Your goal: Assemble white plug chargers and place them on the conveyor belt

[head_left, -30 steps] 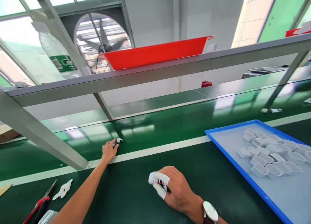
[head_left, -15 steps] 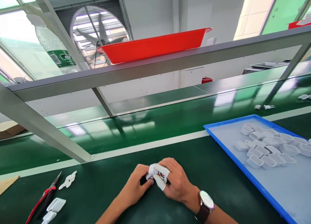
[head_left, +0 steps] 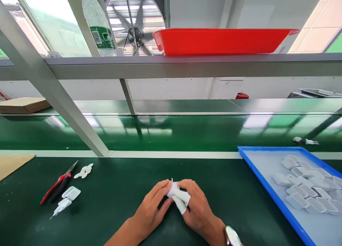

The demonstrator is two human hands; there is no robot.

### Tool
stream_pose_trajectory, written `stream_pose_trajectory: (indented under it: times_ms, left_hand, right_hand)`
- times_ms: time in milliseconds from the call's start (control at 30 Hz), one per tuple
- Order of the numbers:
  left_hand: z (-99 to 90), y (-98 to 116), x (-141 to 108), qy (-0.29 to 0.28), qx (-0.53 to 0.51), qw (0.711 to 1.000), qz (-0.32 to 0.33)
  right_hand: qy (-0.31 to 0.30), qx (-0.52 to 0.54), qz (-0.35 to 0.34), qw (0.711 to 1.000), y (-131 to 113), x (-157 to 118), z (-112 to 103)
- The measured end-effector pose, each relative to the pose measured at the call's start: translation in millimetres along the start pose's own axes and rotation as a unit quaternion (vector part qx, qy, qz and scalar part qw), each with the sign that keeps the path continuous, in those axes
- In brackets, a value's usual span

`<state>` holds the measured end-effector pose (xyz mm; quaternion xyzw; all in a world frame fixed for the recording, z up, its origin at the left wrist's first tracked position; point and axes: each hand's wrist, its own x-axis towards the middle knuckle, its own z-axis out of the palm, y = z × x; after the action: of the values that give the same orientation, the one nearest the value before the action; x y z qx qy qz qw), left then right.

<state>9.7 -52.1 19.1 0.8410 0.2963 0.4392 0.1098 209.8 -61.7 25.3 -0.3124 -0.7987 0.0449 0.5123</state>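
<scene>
Left hand (head_left: 150,207): fingertips and thumb pinch a small white plastic piece (head_left: 173,190) from its left side.
Right hand (head_left: 199,208): thumb and forefinger in white finger covers (head_left: 182,195), nearly together, grip the same piece; a round-faced wristwatch (head_left: 233,236) circles the wrist.
White piece: held between the two hands over the dark green worktop (head_left: 120,189), largely hidden by fingers.
Worktop left: red-and-black-handled metal pliers (head_left: 64,177) lie near a flat, lobed white plastic strip (head_left: 84,171).
Worktop right: a blue-rimmed white tray (head_left: 263,164) holds clustered translucent plastic cups (head_left: 307,192).
Grey shelf (head_left: 133,69): a bright red plastic tray (head_left: 224,42) sits right of a green-labelled clear bottle (head_left: 98,25).
</scene>
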Motion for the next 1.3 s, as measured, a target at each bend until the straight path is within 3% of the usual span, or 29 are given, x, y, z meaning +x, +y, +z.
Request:
stream_pose_trajectory:
  times_ms: [167, 467, 567, 633, 733, 800, 867, 1000, 1133, 1233, 1300]
  left_hand:
    - [3.2, -4.3, -3.1, -0.011, -0.023, 0.999, -0.043]
    - [3.6, -3.4, -3.3, -0.024, -0.02, 0.999, -0.019]
    - [5.8, 0.8, -1.7, -0.027, -0.002, 0.999, -0.028]
    - [8.3, 5.3, 1.5, -0.004, 0.016, 0.999, -0.037]
    - [11.5, 12.5, 7.9, 0.054, 0.029, 0.998, -0.032]
    - [12.7, 15.3, 11.1, 0.076, 0.029, 0.996, -0.025]
    - [13.2, 16.1, 12.1, 0.082, 0.03, 0.996, -0.016]
    - [11.6, 15.3, 9.8, 0.071, 0.04, 0.997, -0.004]
    - [5.9, 10.9, 14.4, -0.008, 0.079, 0.997, 0.015]
    - [2.1, -8.5, 33.6, -0.069, 0.11, 0.991, 0.008]
    - [0.5, -33.6, 55.6, -0.076, 0.12, 0.988, -0.058]
  right_hand:
    - [0.012, 0.029, 0.043, 0.999, 3.5, -4.8, 4.1]
    - [0.0, 0.038, 0.031, 0.999, 0.8, -1.6, 6.1]
    - [-0.02, 0.089, 0.086, 0.992, 3.1, -2.8, 4.6]
    - [-0.035, 0.157, 0.186, 0.969, 5.7, -4.4, 3.9]
    - [-0.036, 0.305, 0.355, 0.883, 8.2, -4.0, 2.6]
    - [-0.033, 0.375, 0.406, 0.832, 8.3, -1.5, 1.0]
    - [-0.027, 0.398, 0.414, 0.818, 7.9, 1.2, -0.4]
    - [-0.023, 0.383, 0.4, 0.832, 7.7, 1.1, 1.5]
    - [0.006, 0.273, 0.315, 0.909, 9.2, -3.4, 5.8]
    - [0.038, 0.179, 0.221, 0.958, 15.9, -4.4, 3.0]
    - [0.064, 0.115, 0.175, 0.976, 24.4, -4.6, -1.3]
